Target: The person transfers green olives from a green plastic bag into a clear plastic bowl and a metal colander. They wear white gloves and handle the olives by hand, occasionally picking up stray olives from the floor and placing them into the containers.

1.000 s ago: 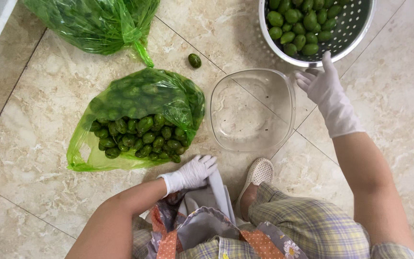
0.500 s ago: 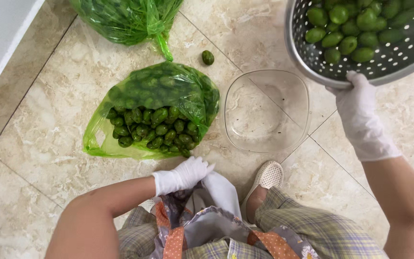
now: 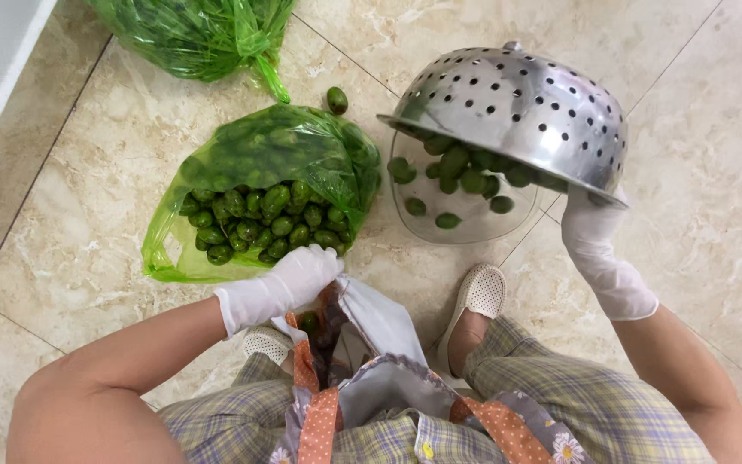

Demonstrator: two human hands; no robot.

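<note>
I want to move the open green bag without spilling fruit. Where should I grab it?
Grip the open green bag by its loose mouth edge, on the side nearest the left hand, and gather it upward. The fruit lies heaped at that opening, so lifting the far closed end would likely tip it out.

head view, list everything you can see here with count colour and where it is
metal colander: one, silver with round holes, tipped over above the clear bowl, held at its rim
clear bowl: one, see-through plastic, on the floor under the colander
green fruits: many, dark green, falling from the colander into the bowl
open bag: one, bright green plastic, on the floor at centre left, full of green fruits
tied bag: one, green plastic, at the top edge
loose fruit: one, green, on the floor between the bags
floor: beige marble tiles
apron: one, grey with orange trim, on the lap
shoes: two, white
left hand: white glove, fingers gripping the apron's edge
right hand: white glove, holding the colander's rim
</note>
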